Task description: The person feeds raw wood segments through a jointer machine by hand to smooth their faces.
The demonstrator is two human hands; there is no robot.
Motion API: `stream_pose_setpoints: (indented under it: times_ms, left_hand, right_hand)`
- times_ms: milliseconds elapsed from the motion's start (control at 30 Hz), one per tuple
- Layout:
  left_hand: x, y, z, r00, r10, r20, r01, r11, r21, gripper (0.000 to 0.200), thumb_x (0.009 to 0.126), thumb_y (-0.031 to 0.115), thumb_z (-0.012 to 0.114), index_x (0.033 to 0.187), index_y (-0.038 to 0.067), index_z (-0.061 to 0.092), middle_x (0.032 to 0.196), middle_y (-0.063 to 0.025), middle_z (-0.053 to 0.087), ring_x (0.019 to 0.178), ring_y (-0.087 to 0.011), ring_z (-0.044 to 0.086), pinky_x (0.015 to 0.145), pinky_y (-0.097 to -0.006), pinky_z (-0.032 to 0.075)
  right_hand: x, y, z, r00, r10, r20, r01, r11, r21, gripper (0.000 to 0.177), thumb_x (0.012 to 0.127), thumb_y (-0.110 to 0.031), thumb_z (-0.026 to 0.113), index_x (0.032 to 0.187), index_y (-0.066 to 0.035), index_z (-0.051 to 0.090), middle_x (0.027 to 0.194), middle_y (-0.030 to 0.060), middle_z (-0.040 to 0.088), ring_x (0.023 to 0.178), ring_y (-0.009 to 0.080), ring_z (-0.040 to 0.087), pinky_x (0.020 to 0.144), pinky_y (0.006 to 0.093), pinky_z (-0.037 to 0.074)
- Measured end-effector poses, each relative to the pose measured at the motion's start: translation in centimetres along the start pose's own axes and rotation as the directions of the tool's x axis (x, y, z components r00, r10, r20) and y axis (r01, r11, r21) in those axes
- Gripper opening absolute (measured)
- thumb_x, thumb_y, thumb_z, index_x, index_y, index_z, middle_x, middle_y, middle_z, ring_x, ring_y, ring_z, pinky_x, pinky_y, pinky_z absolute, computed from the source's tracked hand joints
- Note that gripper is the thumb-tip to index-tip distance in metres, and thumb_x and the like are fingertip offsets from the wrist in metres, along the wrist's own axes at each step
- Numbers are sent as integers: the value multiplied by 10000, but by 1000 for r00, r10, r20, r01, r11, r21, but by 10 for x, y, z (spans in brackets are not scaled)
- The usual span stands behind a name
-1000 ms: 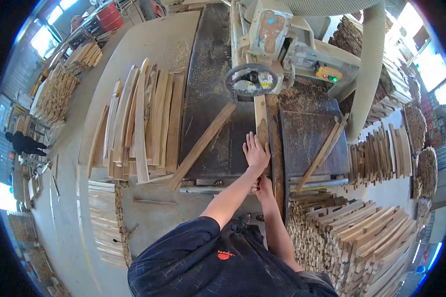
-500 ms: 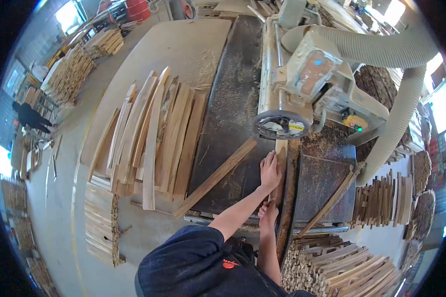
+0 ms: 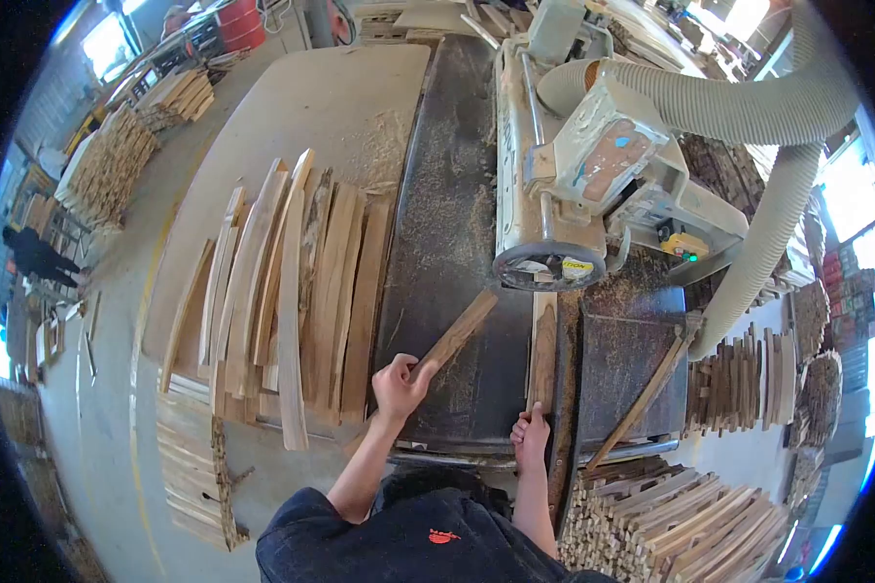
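My left hand [image 3: 399, 389] is closed round a loose wooden strip [image 3: 462, 330] that lies slantwise over the dark machine table [image 3: 447, 194]. My right hand [image 3: 530, 434] is closed at the near end of a wooden board [image 3: 543, 355], its thumb on top. The board lies lengthwise beside the rail, and its far end passes out of sight beneath the machine head [image 3: 546, 223]. A round handwheel [image 3: 548, 266] with a yellow caution label sits just above the board.
To the left, several rough boards [image 3: 292, 291] lie on a side table [image 3: 301, 107]. A hose [image 3: 739, 102] arches over the right side. Another strip [image 3: 642, 398] leans across the right table. Stacked wood [image 3: 671, 525] stands lower right. A person [image 3: 41, 257] is far left.
My left hand has left the board, moved left and taken hold of the slanting strip. My right hand stays at the board's near end. The view has shifted slightly.
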State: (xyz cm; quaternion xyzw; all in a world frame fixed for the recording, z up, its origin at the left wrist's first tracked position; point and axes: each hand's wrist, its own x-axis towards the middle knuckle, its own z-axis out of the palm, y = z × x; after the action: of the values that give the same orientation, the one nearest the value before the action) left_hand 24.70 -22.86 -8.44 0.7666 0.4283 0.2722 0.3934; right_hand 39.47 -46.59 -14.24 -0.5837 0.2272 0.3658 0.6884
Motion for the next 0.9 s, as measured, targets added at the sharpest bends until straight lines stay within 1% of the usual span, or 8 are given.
stream_pose_setpoints:
  times_ms: [100, 133, 300, 433, 500, 767, 800, 900]
  left_hand:
    - [8, 5, -8, 907, 410, 99, -421, 883, 206, 491, 723, 311, 818, 1107, 70, 631, 1051, -167, 596, 909, -319, 583, 714, -388, 495]
    - [8, -13, -5, 874, 287, 392, -374, 913, 163, 587, 731, 251, 800, 1247, 103, 564, 1267, -168, 471, 1152, -356, 470, 885, -455, 464]
    - [22, -46, 22, 882, 371, 291, -396, 918, 33, 467, 774, 120, 731, 1211, 71, 573, 1230, -188, 496, 1127, -375, 493, 915, -458, 467]
    - [33, -15, 42, 983, 149, -107, -131, 979, 156, 324, 799, 98, 687, 1107, 30, 610, 1217, -200, 510, 1135, -405, 481, 928, -475, 439]
    - [34, 20, 48, 902, 410, -139, -351, 881, 318, 309, 802, 126, 683, 1091, 31, 625, 1223, -203, 511, 1146, -411, 476, 929, -507, 414]
    - [-47, 53, 186, 810, 384, 443, -480, 868, 127, 712, 903, 471, 562, 1332, -85, 443, 1489, -264, 301, 1412, -396, 245, 1112, -535, 214]
    - [-59, 47, 205, 845, 420, 331, -472, 876, 94, 678, 905, 442, 567, 1307, -92, 458, 1501, -251, 292, 1420, -381, 234, 1116, -527, 200]
    - [-60, 44, 208, 847, 436, 305, -488, 865, 118, 643, 905, 410, 571, 1295, -91, 466, 1507, -242, 288, 1420, -380, 235, 1112, -523, 209]
  right_hand:
    - [-6, -2, 6, 999, -27, -43, 25, 999, -39, 453, 973, -492, 501, 779, -84, 530, 524, -52, 342, 415, 71, 339, 376, 240, 251]
    - [-3, -1, 6, 999, -34, -38, 33, 999, -30, 453, 973, -492, 501, 779, -84, 530, 524, -52, 342, 415, 71, 339, 376, 240, 251]
    - [0, -1, -1, 998, -56, -16, 54, 995, -84, 452, 971, -486, 504, 779, -78, 530, 516, -48, 338, 398, 80, 332, 363, 234, 253]
    - [10, 4, -5, 997, -54, -53, 47, 991, -122, 463, 957, -501, 520, 781, -73, 532, 513, -42, 353, 390, 85, 342, 355, 241, 246]
    - [16, 3, -9, 999, -24, -24, 21, 994, -107, 473, 951, -518, 521, 784, -77, 532, 515, -40, 363, 393, 88, 350, 356, 242, 247]
    - [21, 6, -13, 1000, -22, -14, 21, 996, -83, 451, 965, -516, 495, 771, -113, 545, 513, -34, 385, 386, 99, 360, 337, 265, 249]
    - [70, 35, -34, 995, -99, -33, 103, 980, 172, 392, 1002, -338, 483, 1135, -9, 650, 1061, 125, 657, 930, 207, 623, 753, 331, 506]
    - [84, 41, -42, 989, -145, 13, 145, 986, -77, 437, 1007, -278, 454, 1308, 22, 553, 1323, 151, 554, 1190, 245, 527, 961, 370, 436]
